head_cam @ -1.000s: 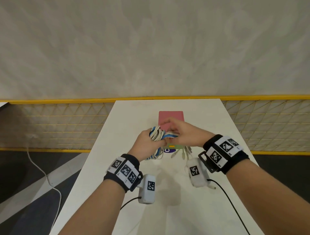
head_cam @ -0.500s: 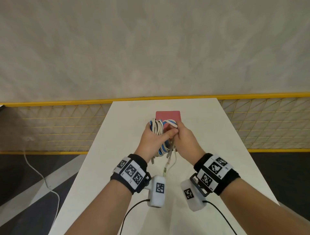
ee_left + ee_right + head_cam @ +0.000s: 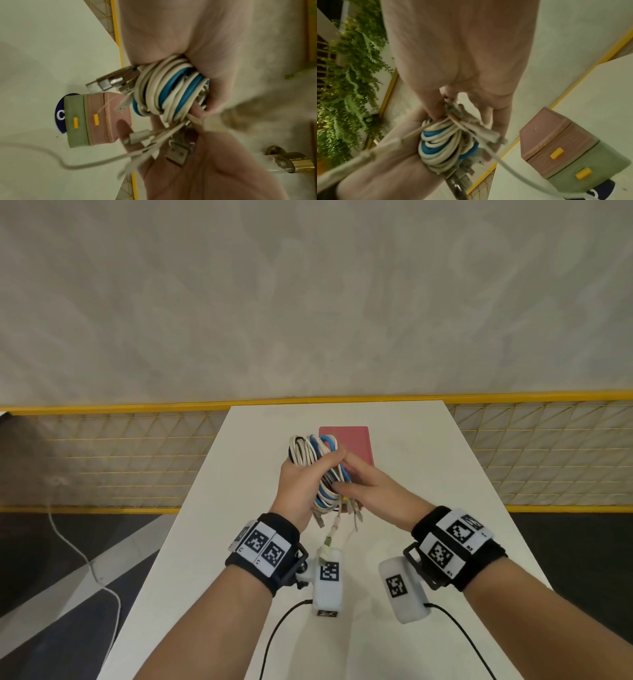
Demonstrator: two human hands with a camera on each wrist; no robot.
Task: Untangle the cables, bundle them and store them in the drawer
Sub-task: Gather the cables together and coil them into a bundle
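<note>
Head view: your left hand (image 3: 301, 487) clenched the coil of white and blue cables (image 3: 317, 463) above the white worktop (image 3: 428, 474).

Loose plug ends (image 3: 337, 523) dangled under your grip; they could snag and pull loops out, since nothing tied the coil. Your right hand (image 3: 373, 491) pinched strands at the coil's right side, touching it. The small pink-and-green drawer box (image 3: 570, 151) sat just beyond, both drawers closed.

White table (image 3: 411, 460), yellow mesh fence (image 3: 113, 460), perhaps plastered wall (image 3: 308, 296)
</note>
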